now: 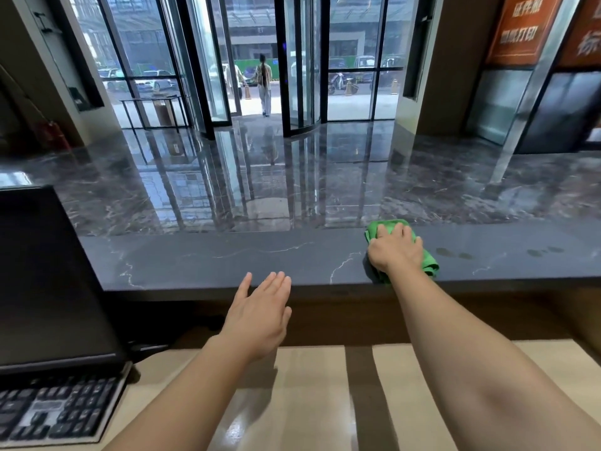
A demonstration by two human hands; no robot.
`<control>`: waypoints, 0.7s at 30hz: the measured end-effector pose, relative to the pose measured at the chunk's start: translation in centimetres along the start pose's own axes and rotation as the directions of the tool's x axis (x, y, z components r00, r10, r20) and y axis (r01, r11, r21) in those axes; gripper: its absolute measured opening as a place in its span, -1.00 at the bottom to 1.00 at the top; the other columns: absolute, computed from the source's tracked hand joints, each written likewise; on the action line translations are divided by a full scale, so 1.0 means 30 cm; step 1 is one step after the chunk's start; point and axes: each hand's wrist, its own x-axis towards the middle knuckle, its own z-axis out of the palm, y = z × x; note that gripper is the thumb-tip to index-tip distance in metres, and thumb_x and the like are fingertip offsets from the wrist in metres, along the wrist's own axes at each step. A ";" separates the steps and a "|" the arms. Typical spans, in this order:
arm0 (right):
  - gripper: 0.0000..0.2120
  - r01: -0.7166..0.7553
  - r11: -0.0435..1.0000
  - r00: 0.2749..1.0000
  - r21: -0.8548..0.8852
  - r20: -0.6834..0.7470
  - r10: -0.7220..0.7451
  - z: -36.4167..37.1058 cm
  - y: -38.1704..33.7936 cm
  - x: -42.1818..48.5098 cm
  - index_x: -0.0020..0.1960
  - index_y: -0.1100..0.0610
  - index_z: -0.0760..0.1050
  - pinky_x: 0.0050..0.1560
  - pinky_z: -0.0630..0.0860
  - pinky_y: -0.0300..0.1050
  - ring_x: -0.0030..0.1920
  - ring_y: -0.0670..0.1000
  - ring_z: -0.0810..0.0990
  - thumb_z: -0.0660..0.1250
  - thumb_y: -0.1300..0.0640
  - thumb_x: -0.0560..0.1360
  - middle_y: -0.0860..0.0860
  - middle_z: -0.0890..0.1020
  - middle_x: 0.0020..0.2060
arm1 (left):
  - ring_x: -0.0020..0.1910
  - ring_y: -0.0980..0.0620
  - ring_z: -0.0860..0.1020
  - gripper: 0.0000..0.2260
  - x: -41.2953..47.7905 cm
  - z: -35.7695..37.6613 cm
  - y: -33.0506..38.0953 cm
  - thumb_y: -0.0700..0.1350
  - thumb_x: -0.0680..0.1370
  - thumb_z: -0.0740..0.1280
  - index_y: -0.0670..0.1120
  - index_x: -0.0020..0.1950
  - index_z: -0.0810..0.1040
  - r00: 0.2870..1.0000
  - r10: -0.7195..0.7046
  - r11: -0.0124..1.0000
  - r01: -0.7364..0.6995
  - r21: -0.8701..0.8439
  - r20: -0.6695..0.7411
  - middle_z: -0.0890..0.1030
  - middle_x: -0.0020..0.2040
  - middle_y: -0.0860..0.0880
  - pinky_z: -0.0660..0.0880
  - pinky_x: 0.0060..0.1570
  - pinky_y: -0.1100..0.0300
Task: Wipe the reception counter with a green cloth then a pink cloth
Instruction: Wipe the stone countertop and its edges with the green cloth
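On the dark marble reception counter (227, 258), toward its right part, the green cloth (428, 262) lies bunched under the right hand (395, 250), whose fingers press flat on it. The left hand (260, 315) hovers open, fingers together, just before the counter's near edge. A monitor (48, 275) and keyboard (55, 408) sit on the lower desk at left.

The right hand (395, 250) covers most of the green cloth (430, 263); only its edges peek out. The keyboard (55, 410) and the dark monitor (48, 281) run off the left edge; the orange signs (523, 27) are blurry and cut off at the top.
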 end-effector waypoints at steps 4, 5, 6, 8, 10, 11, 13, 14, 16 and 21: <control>-0.51 0.068 0.998 0.998 0.010 0.005 -0.068 0.003 -0.139 0.009 0.55 0.06 0.15 0.50 0.02 0.15 0.55 0.17 0.01 -0.01 0.06 0.62 0.17 0.05 0.57 | 0.55 0.12 -0.17 -0.50 -0.021 0.002 -0.033 0.02 0.68 -0.06 -0.03 0.59 -0.13 1.000 -0.010 1.000 0.010 0.021 -0.004 -0.10 0.59 0.05 -0.28 0.50 0.02; -0.51 0.110 0.994 0.994 0.014 0.013 -0.110 0.008 -0.180 0.008 0.55 0.05 0.14 0.50 0.00 0.15 0.56 0.16 0.00 -0.01 0.05 0.63 0.16 0.04 0.57 | 0.55 0.12 -0.18 -0.49 -0.030 0.001 -0.047 0.03 0.68 -0.06 -0.03 0.59 -0.14 1.000 -0.028 0.999 0.028 0.025 -0.002 -0.12 0.59 0.05 -0.27 0.51 0.02; -0.51 0.162 0.987 0.986 0.018 0.022 -0.163 0.015 -0.225 0.002 0.55 0.04 0.14 0.51 -0.01 0.14 0.56 0.15 0.00 -0.01 0.04 0.63 0.15 0.04 0.57 | 0.55 0.12 -0.19 -0.49 -0.037 -0.001 -0.061 0.03 0.68 -0.06 -0.04 0.59 -0.15 0.999 -0.047 0.998 0.047 0.030 -0.001 -0.13 0.59 0.05 -0.27 0.51 0.02; -0.52 0.282 0.959 0.958 0.035 0.046 -0.283 0.030 -0.314 -0.023 0.55 0.03 0.14 0.52 -0.03 0.15 0.56 0.14 -0.01 -0.02 0.03 0.63 0.14 0.04 0.58 | 0.55 0.12 -0.19 -0.49 -0.048 -0.005 -0.082 0.04 0.68 -0.06 -0.04 0.59 -0.15 0.996 -0.086 0.995 0.085 0.043 0.009 -0.13 0.59 0.05 -0.26 0.51 0.03; -0.52 0.406 0.913 0.910 0.042 0.070 -0.408 0.040 -0.390 -0.065 0.55 0.02 0.13 0.52 -0.05 0.15 0.57 0.14 -0.02 -0.04 0.01 0.65 0.14 0.03 0.58 | 0.55 0.11 -0.18 -0.48 -0.052 -0.009 -0.089 0.04 0.67 -0.06 -0.04 0.59 -0.15 0.993 -0.115 0.992 0.114 0.051 0.014 -0.13 0.59 0.04 -0.24 0.52 0.02; -0.53 0.466 0.884 0.880 0.042 0.086 -0.468 0.040 -0.412 -0.086 0.56 0.02 0.12 0.52 -0.05 0.15 0.57 0.13 -0.04 -0.06 0.00 0.66 0.13 0.02 0.58 | 0.55 0.11 -0.18 -0.48 -0.051 -0.010 -0.086 0.04 0.67 -0.06 -0.04 0.59 -0.15 0.992 -0.123 0.991 0.122 0.055 0.016 -0.13 0.59 0.03 -0.24 0.52 0.02; -0.52 0.560 0.827 0.819 0.045 0.118 -0.561 0.036 -0.417 -0.112 0.59 0.00 0.05 0.53 -0.06 0.10 0.58 0.09 -0.06 -0.09 -0.02 0.68 0.10 -0.01 0.59 | 0.55 0.11 -0.17 -0.48 -0.045 -0.011 -0.073 0.05 0.67 -0.06 -0.05 0.59 -0.15 0.992 -0.128 0.990 0.127 0.063 0.017 -0.13 0.59 0.03 -0.24 0.51 0.02; -0.51 0.590 0.806 0.796 0.051 0.129 -0.591 0.032 -0.398 -0.115 0.60 -0.03 0.03 0.53 -0.06 0.08 0.58 0.07 -0.06 -0.09 -0.03 0.68 0.08 -0.02 0.59 | 0.55 0.11 -0.17 -0.48 -0.041 -0.011 -0.062 0.05 0.67 -0.06 -0.05 0.59 -0.14 0.992 -0.126 0.990 0.124 0.067 0.016 -0.12 0.59 0.03 -0.25 0.50 0.02; -0.52 0.622 0.781 0.771 0.057 0.128 -0.624 0.023 -0.334 -0.105 0.60 -0.05 0.02 0.52 -0.01 0.06 0.58 0.04 -0.03 -0.09 -0.03 0.68 0.05 0.00 0.59 | 0.56 0.10 -0.16 -0.48 -0.029 -0.011 -0.034 0.04 0.67 -0.06 -0.06 0.59 -0.13 0.993 -0.115 0.991 0.114 0.073 0.011 -0.11 0.59 0.02 -0.25 0.49 0.02; -0.51 0.518 0.854 0.853 0.042 0.055 -0.519 -0.003 -0.093 -0.077 0.59 -0.04 0.06 0.49 0.08 0.05 0.57 0.03 0.03 -0.08 -0.02 0.67 0.03 0.06 0.58 | 0.56 0.09 -0.15 -0.48 -0.002 -0.010 0.040 0.03 0.67 -0.04 -0.06 0.59 -0.12 0.998 -0.062 0.997 0.061 0.041 0.008 -0.09 0.59 0.01 -0.25 0.50 0.02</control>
